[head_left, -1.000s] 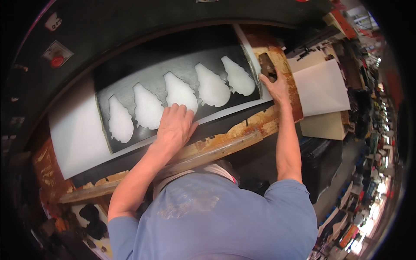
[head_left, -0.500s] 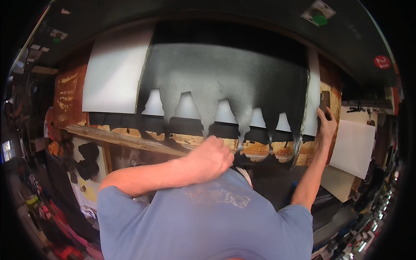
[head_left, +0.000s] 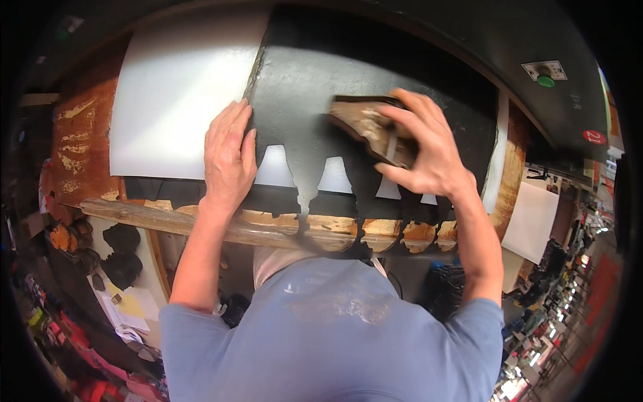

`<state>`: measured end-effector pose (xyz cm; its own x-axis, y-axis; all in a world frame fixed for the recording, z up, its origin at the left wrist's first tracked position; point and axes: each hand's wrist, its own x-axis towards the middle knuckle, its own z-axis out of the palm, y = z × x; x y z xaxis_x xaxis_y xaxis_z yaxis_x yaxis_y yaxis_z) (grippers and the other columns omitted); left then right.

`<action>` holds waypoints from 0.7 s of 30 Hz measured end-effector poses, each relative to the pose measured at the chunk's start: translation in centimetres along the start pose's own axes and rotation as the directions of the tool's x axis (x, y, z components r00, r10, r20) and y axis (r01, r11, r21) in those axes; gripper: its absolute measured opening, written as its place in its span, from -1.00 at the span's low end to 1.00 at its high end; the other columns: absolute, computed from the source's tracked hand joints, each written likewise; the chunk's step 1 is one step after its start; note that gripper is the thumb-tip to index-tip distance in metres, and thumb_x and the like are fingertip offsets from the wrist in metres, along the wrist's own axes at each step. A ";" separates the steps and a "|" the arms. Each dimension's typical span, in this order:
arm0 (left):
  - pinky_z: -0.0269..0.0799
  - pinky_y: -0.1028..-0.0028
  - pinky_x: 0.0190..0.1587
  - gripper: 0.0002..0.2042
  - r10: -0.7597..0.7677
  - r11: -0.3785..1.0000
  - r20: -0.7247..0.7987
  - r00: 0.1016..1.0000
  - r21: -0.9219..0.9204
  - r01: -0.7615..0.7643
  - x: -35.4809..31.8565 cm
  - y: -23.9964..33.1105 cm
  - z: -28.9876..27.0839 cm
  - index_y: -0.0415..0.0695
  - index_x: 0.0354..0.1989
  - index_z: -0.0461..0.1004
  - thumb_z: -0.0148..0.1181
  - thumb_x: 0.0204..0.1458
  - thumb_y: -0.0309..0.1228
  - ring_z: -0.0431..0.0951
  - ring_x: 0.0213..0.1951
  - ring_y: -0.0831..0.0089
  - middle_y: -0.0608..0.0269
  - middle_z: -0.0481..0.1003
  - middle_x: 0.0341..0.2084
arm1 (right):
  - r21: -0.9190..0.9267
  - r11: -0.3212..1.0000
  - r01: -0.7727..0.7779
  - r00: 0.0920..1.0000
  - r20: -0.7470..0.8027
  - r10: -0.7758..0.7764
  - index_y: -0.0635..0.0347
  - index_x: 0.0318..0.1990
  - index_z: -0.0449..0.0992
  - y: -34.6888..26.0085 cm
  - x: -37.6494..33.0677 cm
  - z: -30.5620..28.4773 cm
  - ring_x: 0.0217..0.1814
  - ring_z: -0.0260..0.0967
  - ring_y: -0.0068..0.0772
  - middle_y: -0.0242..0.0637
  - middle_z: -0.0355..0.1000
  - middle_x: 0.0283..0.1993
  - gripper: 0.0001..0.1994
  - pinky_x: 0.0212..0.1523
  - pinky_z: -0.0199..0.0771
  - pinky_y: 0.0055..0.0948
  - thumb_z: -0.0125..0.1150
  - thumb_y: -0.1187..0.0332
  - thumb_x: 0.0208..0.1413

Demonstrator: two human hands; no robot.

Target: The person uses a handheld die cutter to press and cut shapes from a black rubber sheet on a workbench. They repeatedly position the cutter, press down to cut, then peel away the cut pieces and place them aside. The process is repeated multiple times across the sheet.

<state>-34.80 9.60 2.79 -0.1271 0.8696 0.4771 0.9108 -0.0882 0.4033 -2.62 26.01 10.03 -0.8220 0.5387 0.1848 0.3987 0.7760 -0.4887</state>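
A black sheet [head_left: 375, 74] with rounded shapes cut out of its near edge lies over a white board [head_left: 181, 87] on a worn wooden bench. My left hand [head_left: 229, 155] rests flat with fingers together on the sheet's left edge, where black meets white. My right hand [head_left: 422, 149] grips a brown wooden block-like tool [head_left: 365, 124] and holds it down on the black sheet, right of centre. White shows through the cut-outs [head_left: 335, 175] between my hands.
The bench's rough wooden front edge [head_left: 268, 228] runs below the sheet. A white panel [head_left: 532, 218] stands at the right. A dark machine housing with a green button [head_left: 546, 82] curves above. Dark cut pieces [head_left: 124, 251] and papers lie low left.
My right hand has come from the bench's right edge onto the middle of the black sheet with the wooden tool. My left hand moved from the near edge up to the sheet's left border.
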 end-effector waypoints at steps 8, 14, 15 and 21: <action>0.46 0.07 0.32 -0.53 -0.104 0.991 -0.035 0.994 -0.085 0.101 -0.1 0.2 0.2 -0.27 0.26 0.51 0.27 0.13 -0.73 0.58 0.24 -0.07 -0.04 0.61 0.17 | -0.152 0.855 0.497 0.831 0.366 -0.418 -0.28 0.45 0.44 -1.1 10.5 1.3 0.69 0.05 0.15 -0.08 0.19 0.62 -0.07 0.70 -0.10 0.28 0.48 0.61 -0.20; 0.45 0.09 0.34 -0.55 -0.112 0.990 -0.028 0.993 -0.091 0.109 -0.3 0.3 0.4 -0.27 0.28 0.51 0.22 0.19 -0.74 0.56 0.30 -0.06 0.00 0.63 0.19 | 0.338 0.809 -0.480 0.862 0.011 0.507 0.18 0.59 0.25 -6.0 5.4 4.5 0.70 0.06 0.18 0.16 0.16 0.63 -0.18 0.67 0.08 0.01 0.43 0.41 0.15; 0.45 0.09 0.34 -0.55 -0.114 0.990 -0.021 0.993 -0.085 0.112 -0.4 0.2 0.5 -0.27 0.28 0.51 0.22 0.19 -0.74 0.56 0.30 -0.06 -0.01 0.63 0.19 | 0.512 0.615 -0.599 0.737 0.052 0.674 0.22 0.60 0.22 -7.6 4.7 5.9 0.69 0.10 0.13 0.17 0.15 0.63 -0.19 0.67 0.06 -0.01 0.44 0.32 0.23; 0.43 0.08 0.35 -0.53 -0.091 0.990 -0.018 0.996 -0.111 0.089 -0.4 -0.2 0.3 -0.28 0.30 0.50 0.22 0.19 -0.73 0.55 0.31 -0.06 -0.04 0.62 0.20 | 0.121 0.867 -0.483 0.809 -0.317 0.495 0.15 0.54 0.27 -10.1 6.2 13.6 0.63 -0.01 0.58 0.53 -0.17 0.63 0.12 0.55 0.21 0.18 0.77 0.02 -0.21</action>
<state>-34.82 9.46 2.28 -0.2167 0.8651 0.4524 0.8467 -0.0641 0.5281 -17.30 16.99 4.49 -0.3381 0.9241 0.1780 0.6938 0.3725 -0.6163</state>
